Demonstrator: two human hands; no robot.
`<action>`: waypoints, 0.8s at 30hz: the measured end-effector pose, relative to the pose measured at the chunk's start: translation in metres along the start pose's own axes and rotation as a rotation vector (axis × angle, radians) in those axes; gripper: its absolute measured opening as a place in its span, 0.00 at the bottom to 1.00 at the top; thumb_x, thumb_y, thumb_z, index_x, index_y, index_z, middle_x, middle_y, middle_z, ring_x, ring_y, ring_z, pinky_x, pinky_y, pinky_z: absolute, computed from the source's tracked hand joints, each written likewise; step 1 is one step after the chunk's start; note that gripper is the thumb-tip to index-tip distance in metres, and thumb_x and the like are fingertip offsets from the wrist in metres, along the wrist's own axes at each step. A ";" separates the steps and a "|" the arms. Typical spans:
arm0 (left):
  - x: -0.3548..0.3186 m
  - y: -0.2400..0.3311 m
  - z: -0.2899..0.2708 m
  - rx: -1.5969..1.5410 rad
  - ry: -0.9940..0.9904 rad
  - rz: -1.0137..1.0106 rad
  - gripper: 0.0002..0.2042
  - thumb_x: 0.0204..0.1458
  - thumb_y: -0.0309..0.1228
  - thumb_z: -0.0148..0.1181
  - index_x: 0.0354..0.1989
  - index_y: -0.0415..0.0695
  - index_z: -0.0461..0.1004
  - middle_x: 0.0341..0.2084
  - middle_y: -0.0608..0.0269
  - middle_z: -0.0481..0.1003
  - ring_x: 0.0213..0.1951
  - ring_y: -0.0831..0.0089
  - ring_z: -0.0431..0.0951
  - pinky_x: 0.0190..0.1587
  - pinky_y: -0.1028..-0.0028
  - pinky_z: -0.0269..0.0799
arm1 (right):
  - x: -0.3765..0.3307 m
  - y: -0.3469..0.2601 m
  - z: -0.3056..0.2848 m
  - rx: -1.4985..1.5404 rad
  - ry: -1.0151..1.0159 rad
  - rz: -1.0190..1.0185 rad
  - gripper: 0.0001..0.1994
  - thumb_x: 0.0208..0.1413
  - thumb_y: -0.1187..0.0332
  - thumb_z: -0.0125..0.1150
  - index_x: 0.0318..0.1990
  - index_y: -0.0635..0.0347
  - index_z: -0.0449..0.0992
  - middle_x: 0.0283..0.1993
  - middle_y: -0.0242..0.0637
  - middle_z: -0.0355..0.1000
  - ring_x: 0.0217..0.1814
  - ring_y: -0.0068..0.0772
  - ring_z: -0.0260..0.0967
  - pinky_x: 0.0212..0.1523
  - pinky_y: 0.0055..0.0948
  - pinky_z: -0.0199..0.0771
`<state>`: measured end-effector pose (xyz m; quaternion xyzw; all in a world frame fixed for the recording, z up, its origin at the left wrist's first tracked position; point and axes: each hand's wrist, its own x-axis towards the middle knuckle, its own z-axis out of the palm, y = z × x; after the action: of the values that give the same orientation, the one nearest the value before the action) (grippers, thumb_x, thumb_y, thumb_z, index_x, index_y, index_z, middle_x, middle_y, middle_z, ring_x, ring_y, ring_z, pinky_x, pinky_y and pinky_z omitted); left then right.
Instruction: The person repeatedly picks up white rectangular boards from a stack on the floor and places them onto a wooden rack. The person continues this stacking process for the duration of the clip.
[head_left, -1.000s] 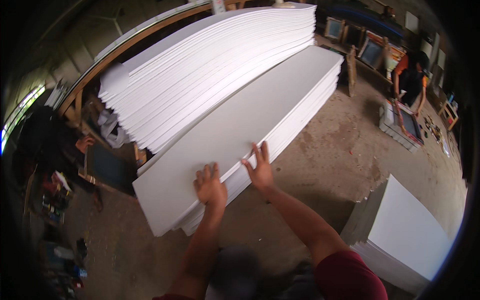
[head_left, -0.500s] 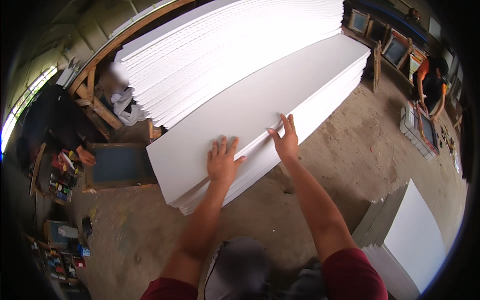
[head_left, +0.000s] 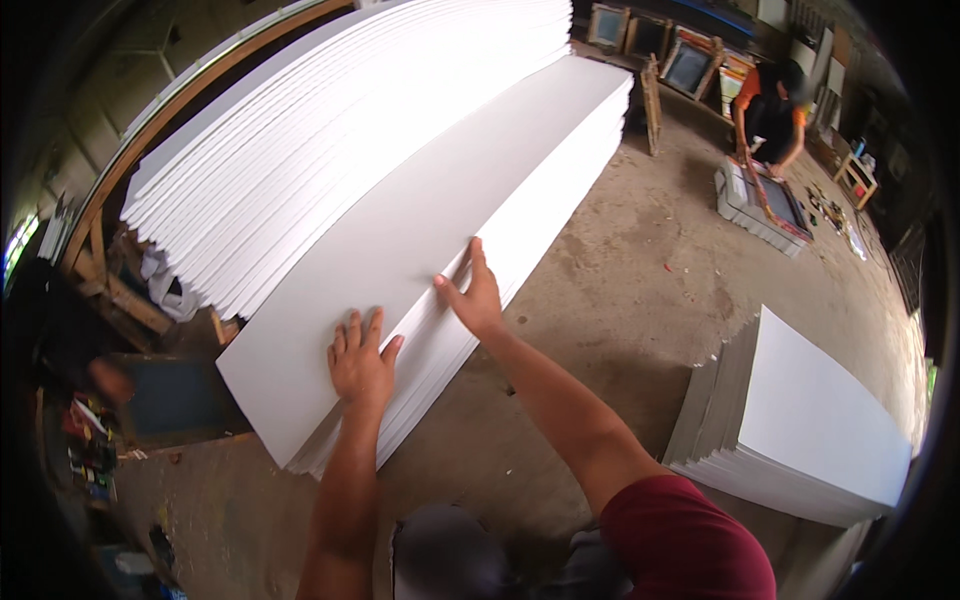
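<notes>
A long, low stack of thin white boards or sheets [head_left: 430, 190] lies diagonally in front of me, its top face greyish white. My left hand [head_left: 362, 365] rests flat on the top sheet close to the near edge, with its fingers spread. Farther along that same edge is my right hand [head_left: 474, 298]. Its thumb lies at the top sheet's rim and its fingers stretch along the stack's side, apart from the thumb. Neither hand has closed around a sheet.
A taller stack of white sheets [head_left: 340, 140] rises behind. Another stack [head_left: 810, 390] sits on the floor [head_left: 600, 390] at right. Beyond it a person [head_left: 770, 110] bends over a framed screen [head_left: 780, 200]. At left, a blurred person's hand [head_left: 110, 382] is near a blue-grey framed panel [head_left: 175, 395].
My view has swung to the right, so the stacks appear farther left. Both hands keep about the same places on the near edge. The left-hand person's hand is now blurred.
</notes>
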<state>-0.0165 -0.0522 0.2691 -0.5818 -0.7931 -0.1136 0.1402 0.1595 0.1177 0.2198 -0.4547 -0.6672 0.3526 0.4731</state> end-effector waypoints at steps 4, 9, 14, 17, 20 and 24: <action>-0.003 0.005 -0.004 -0.010 0.014 -0.030 0.29 0.66 0.54 0.63 0.75 0.64 0.73 0.74 0.54 0.70 0.74 0.43 0.67 0.73 0.49 0.62 | 0.003 -0.012 -0.020 -0.163 -0.116 0.048 0.52 0.67 0.40 0.64 0.84 0.66 0.46 0.87 0.57 0.48 0.91 0.61 0.39 0.85 0.58 0.43; -0.002 0.008 -0.001 -0.027 0.039 -0.015 0.29 0.65 0.54 0.64 0.74 0.63 0.74 0.73 0.53 0.71 0.73 0.42 0.68 0.73 0.49 0.62 | 0.008 0.003 -0.032 -0.123 -0.214 0.057 0.56 0.66 0.30 0.58 0.86 0.58 0.42 0.90 0.48 0.40 0.93 0.53 0.31 0.87 0.58 0.38; 0.012 0.014 -0.028 0.011 -0.218 -0.013 0.35 0.66 0.52 0.64 0.80 0.64 0.63 0.79 0.49 0.61 0.79 0.43 0.58 0.76 0.43 0.56 | 0.016 -0.008 -0.053 -0.241 -0.346 0.084 0.58 0.64 0.30 0.61 0.86 0.58 0.41 0.91 0.48 0.39 0.93 0.55 0.31 0.86 0.60 0.39; 0.015 0.002 -0.030 0.027 -0.304 0.014 0.38 0.67 0.51 0.63 0.83 0.64 0.56 0.83 0.47 0.53 0.82 0.41 0.49 0.79 0.39 0.48 | 0.016 -0.023 -0.054 -0.287 -0.395 0.072 0.59 0.62 0.31 0.65 0.87 0.58 0.40 0.91 0.48 0.38 0.93 0.57 0.31 0.86 0.61 0.41; 0.014 -0.006 -0.030 -0.046 -0.330 0.034 0.38 0.67 0.49 0.63 0.84 0.64 0.56 0.84 0.46 0.48 0.84 0.40 0.44 0.81 0.36 0.43 | 0.015 -0.022 -0.045 -0.282 -0.399 0.076 0.61 0.60 0.35 0.70 0.87 0.58 0.37 0.91 0.49 0.36 0.92 0.60 0.32 0.85 0.63 0.43; 0.014 -0.004 -0.025 -0.010 -0.318 0.066 0.37 0.67 0.47 0.63 0.83 0.64 0.57 0.84 0.45 0.48 0.83 0.40 0.45 0.80 0.35 0.45 | 0.008 -0.028 -0.054 -0.261 -0.371 0.097 0.59 0.59 0.44 0.74 0.87 0.53 0.40 0.91 0.45 0.39 0.91 0.63 0.35 0.84 0.66 0.47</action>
<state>-0.0218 -0.0491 0.2976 -0.6188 -0.7852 -0.0195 0.0134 0.2024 0.1182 0.2639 -0.4708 -0.7600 0.3632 0.2623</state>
